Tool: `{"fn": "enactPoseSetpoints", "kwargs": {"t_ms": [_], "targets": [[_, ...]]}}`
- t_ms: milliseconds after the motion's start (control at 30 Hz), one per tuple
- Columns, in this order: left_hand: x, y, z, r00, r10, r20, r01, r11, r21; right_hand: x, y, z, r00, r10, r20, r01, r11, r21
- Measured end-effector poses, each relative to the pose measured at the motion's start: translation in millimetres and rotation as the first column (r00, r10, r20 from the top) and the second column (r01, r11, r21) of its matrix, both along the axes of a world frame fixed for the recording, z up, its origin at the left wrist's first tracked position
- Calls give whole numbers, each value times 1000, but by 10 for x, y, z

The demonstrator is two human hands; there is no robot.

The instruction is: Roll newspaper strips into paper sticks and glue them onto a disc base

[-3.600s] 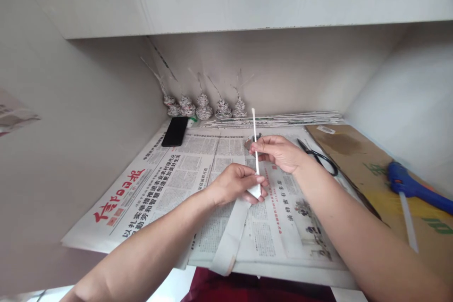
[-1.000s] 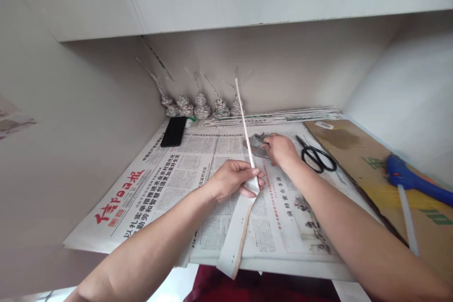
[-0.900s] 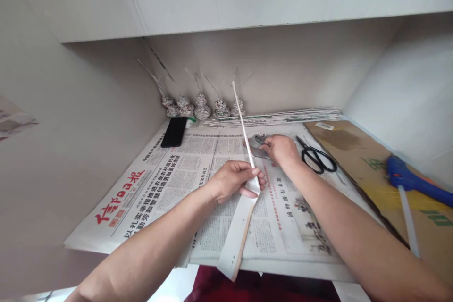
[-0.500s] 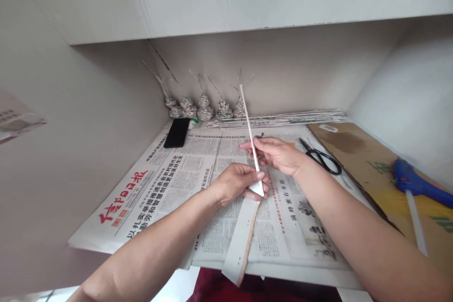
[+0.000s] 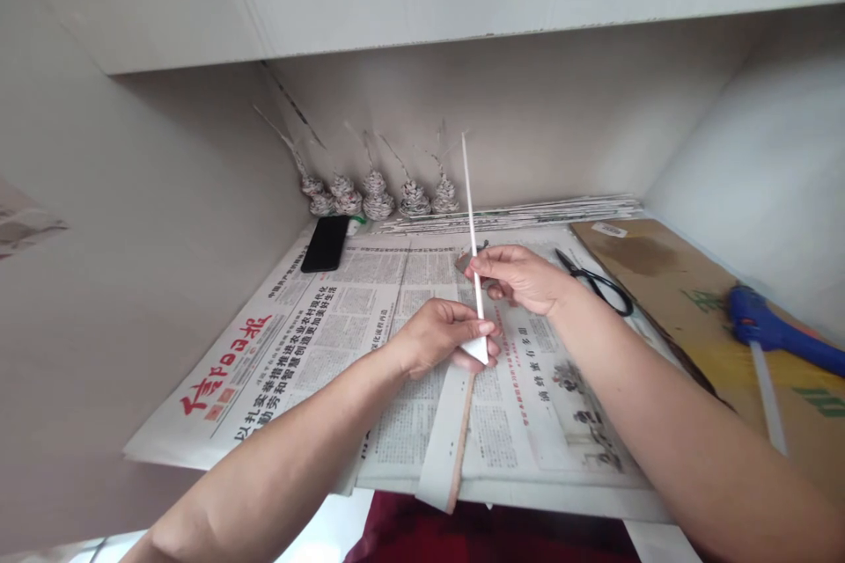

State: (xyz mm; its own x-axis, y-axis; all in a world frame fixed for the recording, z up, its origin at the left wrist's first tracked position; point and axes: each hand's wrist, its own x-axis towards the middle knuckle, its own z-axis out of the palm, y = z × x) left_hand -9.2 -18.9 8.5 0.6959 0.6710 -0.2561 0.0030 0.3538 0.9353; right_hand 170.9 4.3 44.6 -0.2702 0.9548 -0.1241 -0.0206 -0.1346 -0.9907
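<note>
A thin white rolled paper tube (image 5: pixel 468 193) stands nearly upright over the newspaper (image 5: pixel 317 325). Its unrolled tail, a white paper strip (image 5: pixel 444 440), trails down past the table's front edge. My left hand (image 5: pixel 439 336) pinches the tube's lower end where the strip winds onto it. My right hand (image 5: pixel 521 277) grips the tube a little higher between thumb and fingers. A small grey paper piece (image 5: pixel 464 260) lies under my right hand, mostly hidden.
Black scissors (image 5: pixel 598 283) lie right of my hands. A brown cardboard sheet (image 5: pixel 666 281) carries a blue glue gun (image 5: pixel 769 332) at the far right. A black phone (image 5: pixel 326 243), several coiled paper cones (image 5: pixel 378 198) and a bundle of paper tubes (image 5: pixel 528 213) line the back wall.
My right hand left the grey piece on the table and came back to grip the tube. The tube has swung from leaning left to nearly upright.
</note>
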Motion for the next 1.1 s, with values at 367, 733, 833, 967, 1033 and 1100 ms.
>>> {"fn": "enactPoseSetpoints", "kwargs": {"t_ms": [367, 733, 833, 967, 1033, 1100], "targets": [[6, -26, -1, 1000, -9, -6, 9, 1000, -9, 2, 90, -130, 991, -37, -126, 35, 999, -16], [1, -19, -9, 1000, -13, -16, 13, 1000, -3, 65, 74, -100, 997, 2, -82, 2, 999, 50], [-2, -9, -16, 1000, 0, -1, 0, 1000, 0, 84, 73, -100, 992, 121, -29, -119, 991, 53], [-2, -7, -13, 1000, -17, -5, 17, 1000, -5, 96, 75, -101, 997, 72, -37, -70, 996, 50], [-2, -12, -7, 1000, -22, -6, 22, 1000, -11, 96, 73, -97, 998, 27, -62, -23, 998, 65], [-2, -18, -1, 1000, -18, -2, 18, 1000, -8, 95, 61, -82, 995, 86, -44, -83, 995, 62]]}}
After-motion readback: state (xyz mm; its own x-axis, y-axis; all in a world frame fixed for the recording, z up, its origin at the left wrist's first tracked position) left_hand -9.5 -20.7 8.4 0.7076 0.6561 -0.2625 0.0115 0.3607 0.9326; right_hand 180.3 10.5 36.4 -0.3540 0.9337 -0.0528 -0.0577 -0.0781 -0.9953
